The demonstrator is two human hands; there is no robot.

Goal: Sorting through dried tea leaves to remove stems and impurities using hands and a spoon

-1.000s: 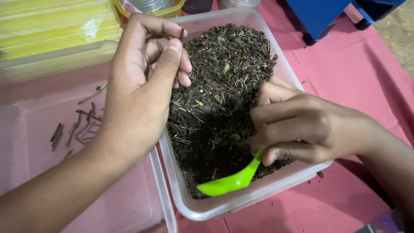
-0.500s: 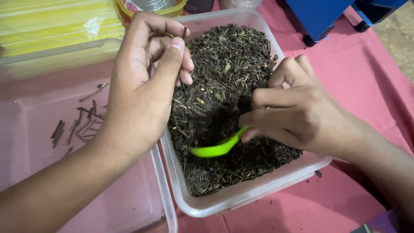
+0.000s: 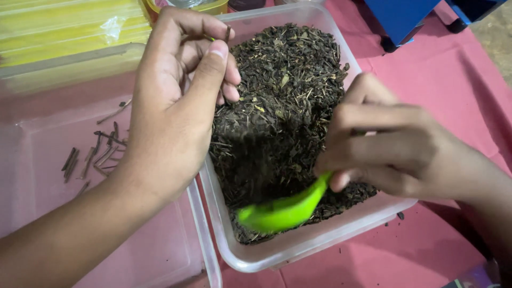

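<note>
A pink cloth [image 3: 426, 96] is spread under two clear plastic tubs. The left tub [image 3: 106, 234] is nearly bare, with a few brown stems [image 3: 96, 154] lying near its left wall. The right tub [image 3: 298, 245] is filled with dark dried leaf litter [image 3: 288, 90]. The left hand [image 3: 176, 101] is held curled above the shared rims – a thin stem [image 3: 228, 33] is pinched at its fingertips. The right hand [image 3: 384, 144] is closed around a green plastic spoon [image 3: 282, 210], whose bowl is dipped into the litter by the near wall.

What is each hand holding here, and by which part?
Right hand holds the green spoon by its handle end. Left hand pinches a thin dark twig near its lower end, between fingertips.
</note>
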